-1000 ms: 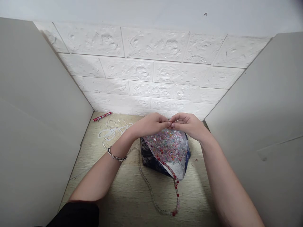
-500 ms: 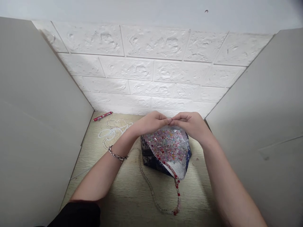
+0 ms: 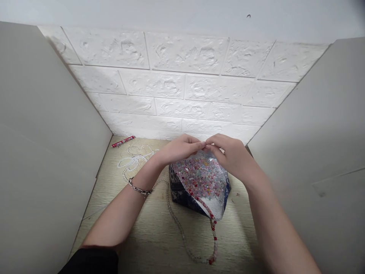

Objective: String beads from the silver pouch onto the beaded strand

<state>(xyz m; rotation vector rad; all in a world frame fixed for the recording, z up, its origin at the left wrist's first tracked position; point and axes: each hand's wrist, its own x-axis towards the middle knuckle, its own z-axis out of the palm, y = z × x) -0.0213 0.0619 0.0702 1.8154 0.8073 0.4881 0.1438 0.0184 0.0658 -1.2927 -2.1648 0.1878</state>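
Note:
My left hand (image 3: pixel 178 149) and my right hand (image 3: pixel 229 154) meet fingertip to fingertip above a clear plastic bag (image 3: pixel 203 179) full of small mixed-colour beads. Both hands are closed in a pinch; whatever sits between the fingertips is too small to make out. The bag rests on a dark blue patterned box (image 3: pixel 182 192). A strand of clear and red beads (image 3: pixel 212 232) runs from the bag down onto the wooden table (image 3: pixel 154 236) and loops back up toward my left wrist, which wears a metal bracelet (image 3: pixel 139 189).
A coil of white bead strands (image 3: pixel 134 160) lies at the back left of the table, with a small red tool (image 3: pixel 123 141) beside the wall. Grey panels (image 3: pixel 42 144) close in both sides, and a white brick-pattern wall (image 3: pixel 182 83) stands behind.
My right hand has tilted slightly, its fingers lifting over the bag's upper edge. The left hand has hardly moved, and the pinch between the two hands stays together.

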